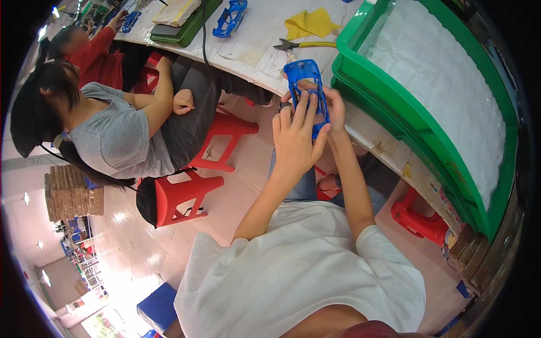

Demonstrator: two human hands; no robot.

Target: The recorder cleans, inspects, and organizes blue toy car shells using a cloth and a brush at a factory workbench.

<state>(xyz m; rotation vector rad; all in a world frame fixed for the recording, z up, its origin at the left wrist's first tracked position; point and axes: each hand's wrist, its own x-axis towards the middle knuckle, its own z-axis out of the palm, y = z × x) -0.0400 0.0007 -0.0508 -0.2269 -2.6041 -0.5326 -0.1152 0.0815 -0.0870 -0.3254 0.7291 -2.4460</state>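
A blue plastic toy car body shell (304,70) with window openings is held up at the table's edge. My left hand (294,132) lies over its near half, fingers stretched across the openings and thumb along the near end. From the right side and beneath, my right hand (336,110) grips the same shell; most of its fingers are hidden behind it. Just past the shell, cutting pliers (304,44) with yellow handles lie on the table, near a yellow cloth (310,23).
A green crate (394,96) lined with white sheeting stands on the worktable (248,53) at right. Another blue shell (230,19) lies near a green tray (186,36). A co-worker in grey (121,129) sits at left; red stools (189,194) stand on the floor.
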